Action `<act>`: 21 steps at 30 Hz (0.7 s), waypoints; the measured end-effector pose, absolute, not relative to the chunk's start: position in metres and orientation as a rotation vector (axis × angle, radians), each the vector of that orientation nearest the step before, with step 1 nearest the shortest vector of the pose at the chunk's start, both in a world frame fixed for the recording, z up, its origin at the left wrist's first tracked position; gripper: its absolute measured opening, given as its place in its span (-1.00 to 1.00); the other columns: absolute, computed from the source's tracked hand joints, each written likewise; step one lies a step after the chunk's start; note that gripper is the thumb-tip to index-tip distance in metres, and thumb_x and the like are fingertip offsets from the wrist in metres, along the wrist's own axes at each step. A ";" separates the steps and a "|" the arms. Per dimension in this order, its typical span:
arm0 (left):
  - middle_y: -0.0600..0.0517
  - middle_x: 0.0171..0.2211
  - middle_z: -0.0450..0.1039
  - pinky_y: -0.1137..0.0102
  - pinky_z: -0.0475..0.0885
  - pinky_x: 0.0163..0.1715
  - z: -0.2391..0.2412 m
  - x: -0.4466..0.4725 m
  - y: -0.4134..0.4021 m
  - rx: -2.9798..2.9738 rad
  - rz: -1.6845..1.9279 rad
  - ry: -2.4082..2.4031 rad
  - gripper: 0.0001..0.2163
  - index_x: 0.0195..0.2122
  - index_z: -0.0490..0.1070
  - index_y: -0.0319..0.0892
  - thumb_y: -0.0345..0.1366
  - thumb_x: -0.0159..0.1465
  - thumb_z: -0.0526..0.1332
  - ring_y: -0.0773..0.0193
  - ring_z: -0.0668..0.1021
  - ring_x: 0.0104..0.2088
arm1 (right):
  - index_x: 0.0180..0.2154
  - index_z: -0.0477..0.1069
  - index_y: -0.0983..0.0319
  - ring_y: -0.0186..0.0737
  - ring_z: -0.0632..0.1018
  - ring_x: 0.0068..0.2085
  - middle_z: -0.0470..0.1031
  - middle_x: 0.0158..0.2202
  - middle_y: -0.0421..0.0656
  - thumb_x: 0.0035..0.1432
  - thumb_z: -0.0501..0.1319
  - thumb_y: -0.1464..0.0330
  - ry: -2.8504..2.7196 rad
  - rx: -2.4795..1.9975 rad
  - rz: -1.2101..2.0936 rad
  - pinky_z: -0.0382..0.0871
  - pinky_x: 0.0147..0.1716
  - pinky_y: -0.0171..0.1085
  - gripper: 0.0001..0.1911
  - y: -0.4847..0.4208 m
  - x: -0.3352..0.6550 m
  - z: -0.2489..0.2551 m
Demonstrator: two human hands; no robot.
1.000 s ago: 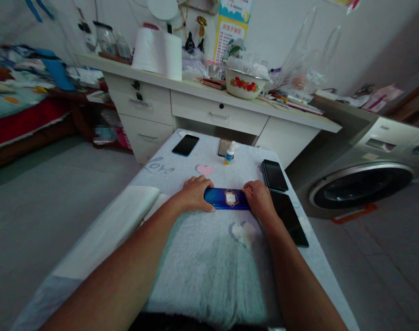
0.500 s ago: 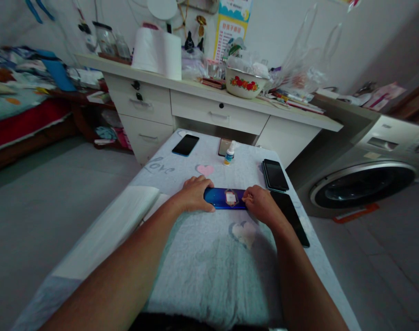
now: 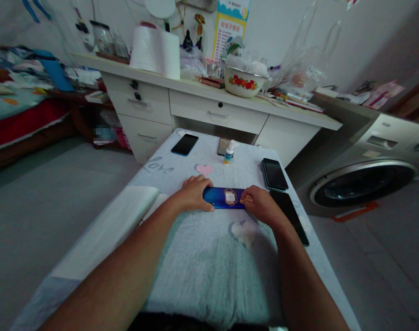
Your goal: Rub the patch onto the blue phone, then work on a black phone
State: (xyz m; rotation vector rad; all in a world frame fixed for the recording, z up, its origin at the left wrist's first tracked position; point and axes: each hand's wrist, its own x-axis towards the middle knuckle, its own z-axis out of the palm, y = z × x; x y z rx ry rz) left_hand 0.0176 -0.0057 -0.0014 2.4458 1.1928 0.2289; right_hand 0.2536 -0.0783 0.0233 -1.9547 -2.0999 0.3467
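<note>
A shiny blue phone (image 3: 214, 196) lies sideways with its back up on the cloth-covered table. On its back sits a hexagonal ring-like piece (image 3: 230, 196) with a pale square in the middle. My left hand (image 3: 196, 194) grips the phone's left end, thumb along the near edge and fingers at the far edge. Fingers bent together, my right hand (image 3: 259, 202) presses at the right end. Something small and orange-brown shows at its fingertips, too small to name. Beyond the phone stands a small white spray bottle (image 3: 229, 153) with a blue and yellow label.
A dark phone (image 3: 184, 144) lies at the far left, another phone (image 3: 223, 146) behind the bottle. Stacked devices (image 3: 274, 174) and a black tablet (image 3: 289, 216) line the right edge. White paper (image 3: 127, 220) lies left. A desk (image 3: 195, 103) and a washing machine (image 3: 368, 170) stand beyond.
The right fingertips have shifted slightly left, toward the piece on the phone's back. The left hand keeps its grip, and the view has shifted a little.
</note>
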 end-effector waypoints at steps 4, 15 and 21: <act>-0.01 -0.05 0.32 0.23 0.25 -0.04 -0.002 0.017 -0.005 2.443 0.230 1.194 -0.38 -0.04 0.31 -0.04 0.03 -0.14 0.35 0.02 0.34 -0.01 | -0.38 0.49 0.26 -0.32 0.40 -0.33 0.43 -0.35 -0.14 0.07 0.21 0.46 -2.073 -1.931 0.253 0.17 -0.33 -0.37 -0.92 -0.073 0.256 0.015; -0.01 -0.05 0.32 0.22 0.25 -0.04 0.000 0.017 -0.006 2.450 0.228 1.175 -0.39 -0.05 0.32 -0.04 0.04 -0.13 0.35 0.01 0.34 -0.02 | -0.34 0.48 0.27 -0.30 0.41 -0.29 0.42 -0.31 -0.13 0.11 0.18 0.43 -1.951 -1.960 0.124 0.19 -0.26 -0.35 -0.90 -0.060 0.254 0.003; -0.01 -0.07 0.32 0.22 0.26 -0.05 -0.001 0.017 -0.006 2.448 0.246 1.177 -0.41 -0.07 0.34 -0.05 0.01 -0.13 0.35 0.02 0.35 -0.04 | -0.33 0.49 0.27 -0.28 0.41 -0.28 0.40 -0.30 -0.11 0.14 0.17 0.41 -1.918 -1.998 0.082 0.20 -0.25 -0.35 -0.87 -0.053 0.252 0.001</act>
